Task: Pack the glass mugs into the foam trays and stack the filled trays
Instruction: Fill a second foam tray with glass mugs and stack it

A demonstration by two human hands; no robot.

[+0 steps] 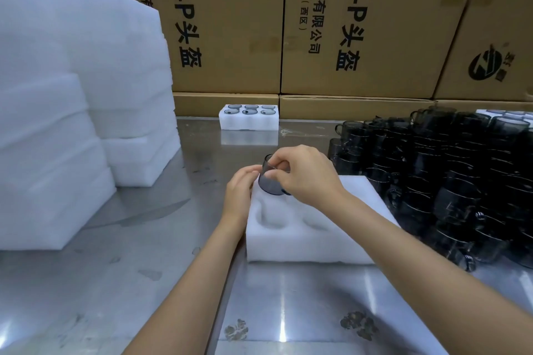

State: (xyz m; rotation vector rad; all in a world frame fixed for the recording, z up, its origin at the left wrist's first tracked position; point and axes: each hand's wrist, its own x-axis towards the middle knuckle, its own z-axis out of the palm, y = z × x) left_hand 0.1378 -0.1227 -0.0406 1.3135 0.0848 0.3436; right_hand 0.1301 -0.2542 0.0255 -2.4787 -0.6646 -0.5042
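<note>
Pinching the rim of the smoky glass mug (pixel 271 179), your right hand (pixel 305 174) has thumb and fingers curled over its top edge, while your left hand (pixel 240 190) rests with fingers against the far-left corner of the foam tray (pixel 311 242), steadying it. The mug sits at the mouth of the tray's far-left pocket, partly down but apparently not seated; most of its body shows above the foam.

To finish this step well, keep the left hand pressing the tray flat on the steel table (pixel 144 282) so the light foam does not lift or slide. Lower the mug straight along its own axis instead of twisting it in at an angle, and release the rim only once the base feels bottomed out. Two nearer pockets in the tray look empty, so this tray is probably only beginning to fill.

The mug stands nearly upright, its long axis vertical with a slight lean toward the left, mouth up. Its handle seems to point toward the right, under your right hand, though it is mostly hidden.

More mugs are piled in the heap (pixel 450 181) at your right, a filled tray (pixel 248 117) waits at the back of the table, and the empty foam stack (pixel 72 109) stands at your left.
</note>
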